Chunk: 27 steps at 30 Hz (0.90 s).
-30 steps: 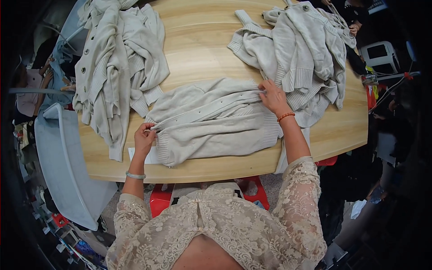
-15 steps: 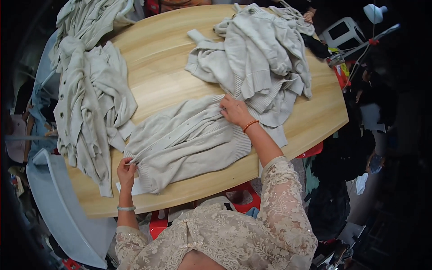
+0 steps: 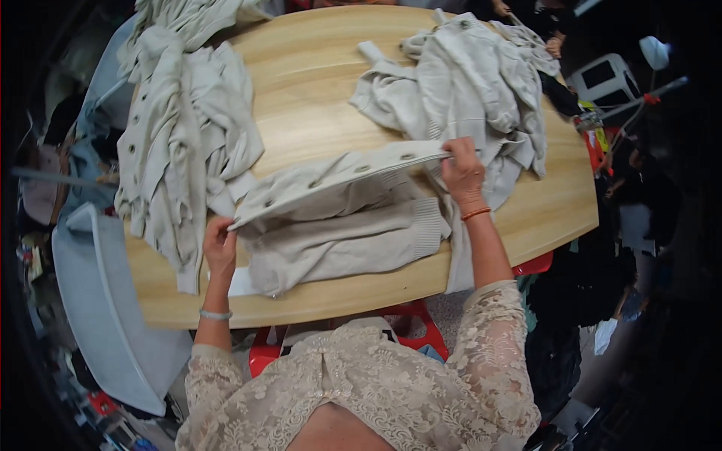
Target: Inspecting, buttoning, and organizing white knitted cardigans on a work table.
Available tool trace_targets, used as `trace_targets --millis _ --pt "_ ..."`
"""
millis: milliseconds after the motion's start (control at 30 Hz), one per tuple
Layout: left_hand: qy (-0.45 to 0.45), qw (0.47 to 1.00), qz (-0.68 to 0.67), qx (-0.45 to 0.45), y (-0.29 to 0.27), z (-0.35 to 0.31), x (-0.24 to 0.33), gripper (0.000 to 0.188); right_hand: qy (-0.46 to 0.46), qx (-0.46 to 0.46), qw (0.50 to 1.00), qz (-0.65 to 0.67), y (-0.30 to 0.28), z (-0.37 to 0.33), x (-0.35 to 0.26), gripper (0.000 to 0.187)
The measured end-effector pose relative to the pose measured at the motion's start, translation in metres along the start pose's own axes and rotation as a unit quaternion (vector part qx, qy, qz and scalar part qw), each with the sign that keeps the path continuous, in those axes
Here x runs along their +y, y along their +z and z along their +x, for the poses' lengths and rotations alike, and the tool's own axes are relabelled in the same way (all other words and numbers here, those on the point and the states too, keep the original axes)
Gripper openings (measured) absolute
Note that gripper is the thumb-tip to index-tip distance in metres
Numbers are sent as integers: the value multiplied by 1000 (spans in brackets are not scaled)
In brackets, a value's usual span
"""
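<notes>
A light grey knitted cardigan [image 3: 338, 244] lies across the near part of the wooden table in front of me. Its front band, with several dark buttons along it, is raised and stretched between my two hands. My left hand [image 3: 219, 239] pinches the band's left end. At the other end, my right hand [image 3: 462, 171] grips the band with fingers closed around it. Below the lifted band, the cardigan's inside and a ribbed edge show.
More grey cardigans [image 3: 162, 143] are heaped along the left of the wooden table [image 3: 308, 90]. Another pile of grey knitwear [image 3: 474, 83] lies at the far right, close to my right hand. A red stool [image 3: 414, 331] stands under the near edge.
Both hands have lifted the button band off the cardigan and pulled it taut; its buttons now face up. The right hand moved along with the band's end. The whole view has shifted slightly.
</notes>
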<state>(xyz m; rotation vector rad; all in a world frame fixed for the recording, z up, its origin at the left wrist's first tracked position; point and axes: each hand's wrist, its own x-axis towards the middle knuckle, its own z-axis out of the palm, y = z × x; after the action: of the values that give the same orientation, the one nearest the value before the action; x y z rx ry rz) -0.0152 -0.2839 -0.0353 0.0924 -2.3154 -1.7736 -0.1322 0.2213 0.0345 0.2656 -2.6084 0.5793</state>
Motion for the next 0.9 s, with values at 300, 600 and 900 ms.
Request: trace_targets --millis 300,600,900 --pt "-16 963 263 -51 20 -62 6 53 137 -286 948 -10 9 -86 -32 15" --pt "-265 963 26 -31 14 -59 -38 39 25 -318 902 291 73 -109 -198 12" --pt "-244 948 -79 -187 -5 -80 21 14 -54 -411 845 337 108 -107 -291 31"
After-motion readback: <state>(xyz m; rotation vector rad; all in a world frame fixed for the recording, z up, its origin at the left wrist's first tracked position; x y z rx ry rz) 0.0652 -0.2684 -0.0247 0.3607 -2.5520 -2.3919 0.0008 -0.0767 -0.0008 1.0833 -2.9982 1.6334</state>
